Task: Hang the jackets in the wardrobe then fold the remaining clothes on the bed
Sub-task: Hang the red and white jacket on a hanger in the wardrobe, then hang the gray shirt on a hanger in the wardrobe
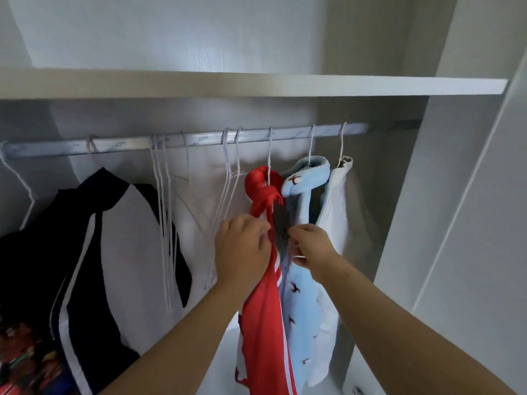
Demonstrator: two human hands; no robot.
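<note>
- Head view: the inside of a white wardrobe is seen, with a shelf [256, 84] above a silver rail [137, 144].
- Red jacket [263, 315] is hung on a white wire hanger near mid-rail, collar bunched at the hook, white stripes down the front, front parted with a dark gap shown.
- Left hand [242, 249]: fingers are curled and clamped on the left edge of the red jacket's opening.
- Right hand [310, 246]: fingers are drawn together, pinched on the opposite edge of that opening; the exact grip is partly hidden by the knuckles.
- Light blue jacket [303, 297] with small dark prints is hung just right of the red one, touching it, partly covered by the right hand and forearm.
- White garment [339, 195] is hung at the far right, pressed against the blue one.
- Empty white hangers [166, 223] are bunched left of the hands, close behind the left hand.
- Black-and-white jacket [114, 252] is hung further left; patterned cloth [22, 354] is blurred at the lower left corner.
</note>
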